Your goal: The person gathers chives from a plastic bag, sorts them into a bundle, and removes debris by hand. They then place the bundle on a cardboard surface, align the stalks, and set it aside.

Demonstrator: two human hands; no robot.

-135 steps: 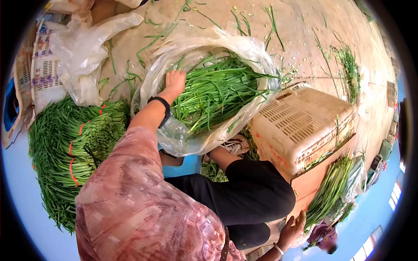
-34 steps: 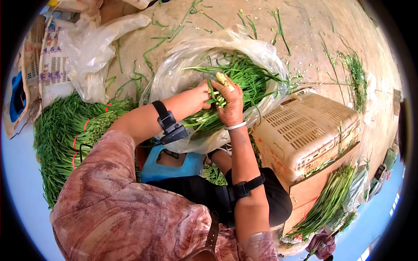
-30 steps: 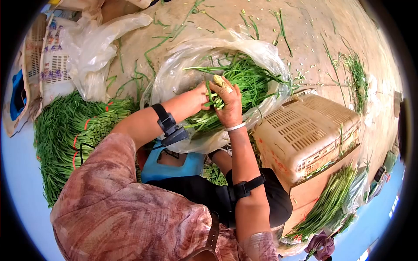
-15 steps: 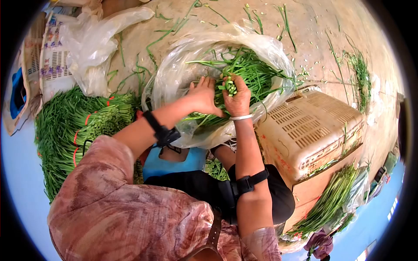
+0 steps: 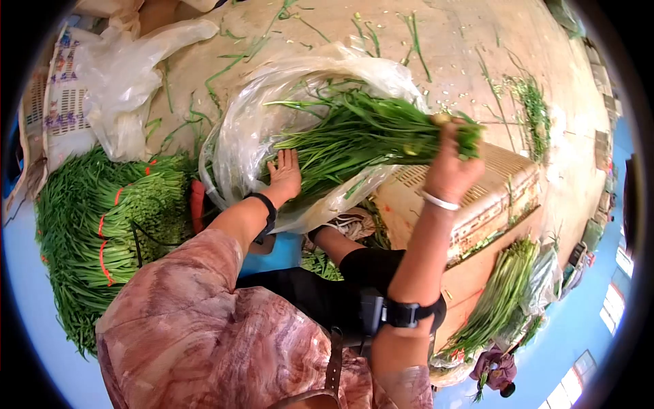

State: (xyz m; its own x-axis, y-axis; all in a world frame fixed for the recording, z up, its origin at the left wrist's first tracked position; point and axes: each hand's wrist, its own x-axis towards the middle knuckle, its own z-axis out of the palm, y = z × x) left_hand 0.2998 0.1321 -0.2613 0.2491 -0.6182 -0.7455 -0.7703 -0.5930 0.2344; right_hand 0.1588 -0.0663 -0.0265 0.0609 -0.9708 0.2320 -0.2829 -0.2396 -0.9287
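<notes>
A bunch of long green leafy stalks (image 5: 368, 126) lies nearly level over the open clear plastic bag (image 5: 235, 116). My right hand (image 5: 455, 163) is closed round its pale cut ends, beyond the bag's right rim and above the crate. The leafy tips trail left into the bag. My left hand (image 5: 286, 176) lies flat with fingers stretched out, at the bag's near left side beside the lower leaves. It holds nothing.
To the left is a large stack of greens (image 5: 126, 225) tied with red bands. An upturned beige crate (image 5: 497, 177) stands at the right, with more stalks (image 5: 497, 293) lying on cardboard nearer me. A blue stool (image 5: 272, 253) is under me. Another person (image 5: 496, 368) is at the lower right.
My right hand has moved right with the bunch, drawing it out lengthwise across the bag. My left hand has moved left and down, away from the stem ends.
</notes>
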